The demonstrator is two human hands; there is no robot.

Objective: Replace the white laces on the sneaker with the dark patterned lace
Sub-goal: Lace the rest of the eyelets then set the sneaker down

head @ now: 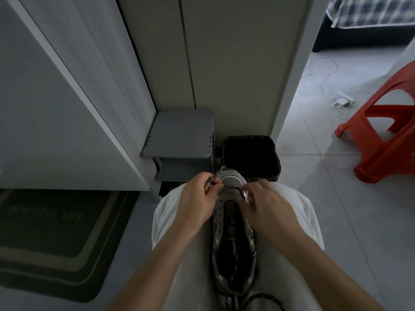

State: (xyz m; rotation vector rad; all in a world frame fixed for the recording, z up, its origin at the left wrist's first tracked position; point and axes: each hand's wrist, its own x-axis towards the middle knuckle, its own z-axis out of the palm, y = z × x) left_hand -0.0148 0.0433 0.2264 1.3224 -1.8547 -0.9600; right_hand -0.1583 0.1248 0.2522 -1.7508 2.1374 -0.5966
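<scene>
A grey sneaker (233, 232) lies on my lap with its toe pointing away from me and its eyelet rows bare. A dark patterned lace (232, 187) crosses the lowest eyelets near the toe. My left hand (197, 198) pinches one end of that lace at the sneaker's left side. My right hand (267, 205) pinches the other end at the right side. A dark loop of lace (265, 298) trails beside the heel at the bottom of the view. No white lace is visible on the sneaker.
A bin with a black liner (251, 153) stands just past the toe. A small grey step stool (179, 135) is to its left against the wall. A red plastic stool (381, 135) stands at right, a dark doormat (56, 239) at left.
</scene>
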